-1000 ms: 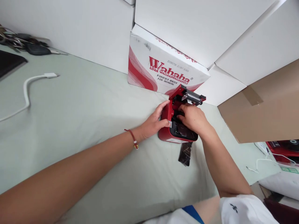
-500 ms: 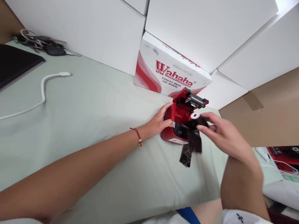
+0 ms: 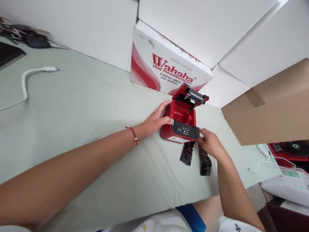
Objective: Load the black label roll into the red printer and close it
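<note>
A small red printer [image 3: 180,124] with a black front panel stands on the pale green table, its lid [image 3: 190,95] tipped open and its paper bay empty. My left hand [image 3: 154,120] grips the printer's left side, thumb on the front corner. My right hand [image 3: 210,143] is at the printer's front right corner, fingers curled over the upper end of a dark roll [image 3: 205,165] that rests on the table. A second dark strip [image 3: 187,153] lies just in front of the printer.
A red and white Wahaha box [image 3: 166,69] and stacked white boxes [image 3: 207,29] stand right behind the printer. A brown cardboard box [image 3: 272,106] overhangs on the right. A white cable [image 3: 24,85], keys [image 3: 21,35] and a black pad [image 3: 7,53] lie far left. The table edge [image 3: 193,198] is near my body.
My right hand lifted the dark roll out of the printer's bay and brought it down to the table in front of the printer. My left hand kept its hold on the printer.
</note>
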A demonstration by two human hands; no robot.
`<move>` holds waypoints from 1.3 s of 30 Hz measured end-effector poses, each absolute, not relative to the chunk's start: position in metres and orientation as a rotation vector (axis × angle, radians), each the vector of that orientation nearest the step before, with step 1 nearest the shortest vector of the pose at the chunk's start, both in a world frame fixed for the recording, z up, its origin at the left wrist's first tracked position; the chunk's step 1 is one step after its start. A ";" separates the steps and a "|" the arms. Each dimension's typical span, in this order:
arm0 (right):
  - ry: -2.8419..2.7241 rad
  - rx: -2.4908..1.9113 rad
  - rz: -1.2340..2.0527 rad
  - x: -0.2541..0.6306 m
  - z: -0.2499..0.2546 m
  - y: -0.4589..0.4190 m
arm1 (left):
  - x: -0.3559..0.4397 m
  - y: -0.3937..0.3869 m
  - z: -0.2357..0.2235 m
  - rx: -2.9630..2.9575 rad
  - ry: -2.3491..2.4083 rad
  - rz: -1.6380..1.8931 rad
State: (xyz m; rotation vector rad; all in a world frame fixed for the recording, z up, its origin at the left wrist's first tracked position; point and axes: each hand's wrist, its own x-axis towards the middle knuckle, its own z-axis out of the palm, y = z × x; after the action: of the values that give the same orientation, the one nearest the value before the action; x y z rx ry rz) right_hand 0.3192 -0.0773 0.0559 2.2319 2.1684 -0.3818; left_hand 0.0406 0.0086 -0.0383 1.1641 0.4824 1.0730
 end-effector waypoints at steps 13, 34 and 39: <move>2.507 1.985 -0.459 0.287 0.165 -0.076 | 0.042 0.007 -0.033 1.151 0.540 1.074; 2.757 2.090 -0.188 0.245 0.103 -0.056 | 0.038 0.003 -0.023 1.132 0.536 1.042; 3.219 1.727 0.394 0.246 0.050 -0.118 | 0.036 0.004 -0.024 1.149 0.543 1.035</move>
State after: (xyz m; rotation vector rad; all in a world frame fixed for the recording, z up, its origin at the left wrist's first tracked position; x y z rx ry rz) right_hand 0.2464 -0.1185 0.0501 1.7271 3.2187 0.3936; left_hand 0.0357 0.0040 -0.0235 1.1491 0.5431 1.0353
